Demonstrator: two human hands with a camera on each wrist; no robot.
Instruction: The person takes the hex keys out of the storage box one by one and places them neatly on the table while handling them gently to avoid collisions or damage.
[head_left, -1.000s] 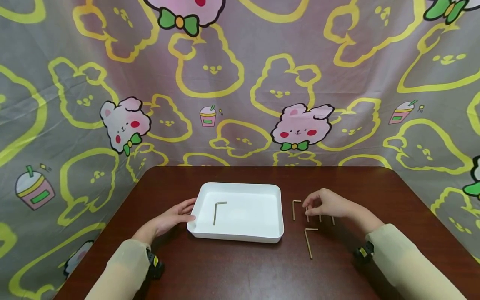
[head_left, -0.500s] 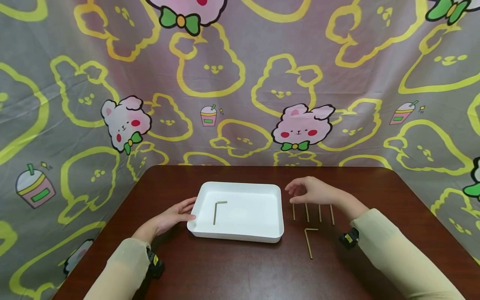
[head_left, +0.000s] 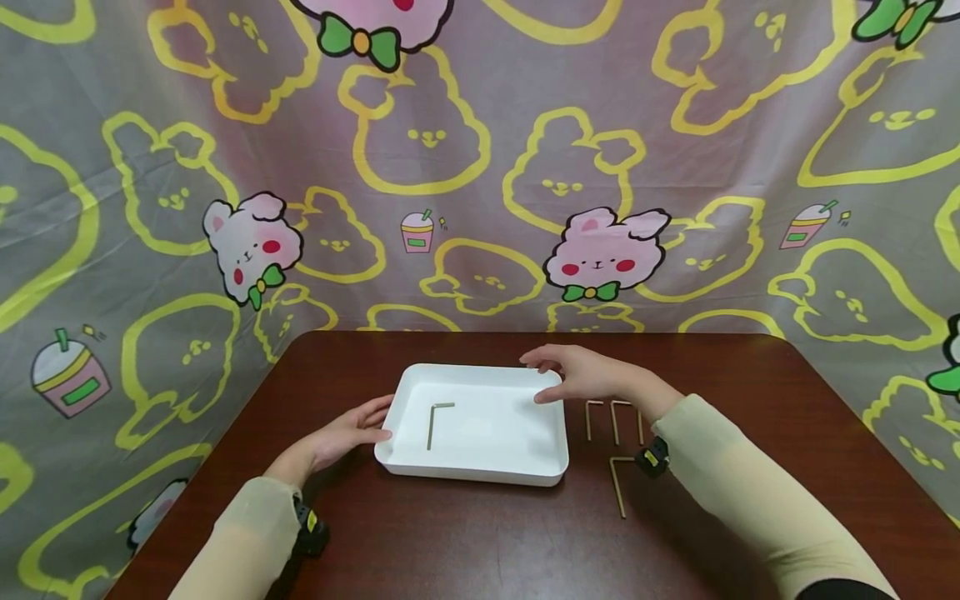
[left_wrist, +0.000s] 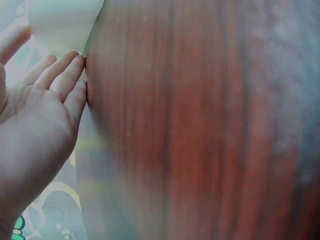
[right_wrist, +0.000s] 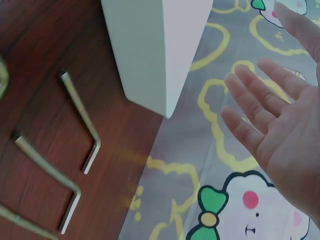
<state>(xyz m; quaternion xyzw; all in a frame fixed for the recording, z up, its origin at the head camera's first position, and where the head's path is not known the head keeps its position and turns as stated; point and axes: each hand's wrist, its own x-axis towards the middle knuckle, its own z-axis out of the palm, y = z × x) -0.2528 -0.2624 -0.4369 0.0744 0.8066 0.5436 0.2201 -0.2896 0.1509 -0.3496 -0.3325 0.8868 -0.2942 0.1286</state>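
A white rectangular tray [head_left: 498,477] lies on the table, with one L-shaped hex key [head_left: 431,427] inside at its left. At the tray's left side, my left hand [head_left: 337,437] holds the wall, thumb on the rim and fingers along the outside. The left wrist view shows those fingertips [left_wrist: 80,62] meeting the tray's edge. My right hand [head_left: 588,372] hovers over the tray's far right corner; its fingers are spread and nothing is in them. Right of the tray, a row of brass-coloured hex keys [head_left: 588,421] is partly covered by my right forearm. Nearer lies a separate hex key [head_left: 617,487].
The dark wooden table [head_left: 480,533] has rounded far corners. A cartoon-printed cloth [head_left: 480,167] hangs behind it and along both sides. Dark wrist cameras [head_left: 310,532] are strapped to both forearms.
My right hand has moved left from above the row of hex keys to the tray's far right corner. My left hand, the tray and the keys have stayed in place.
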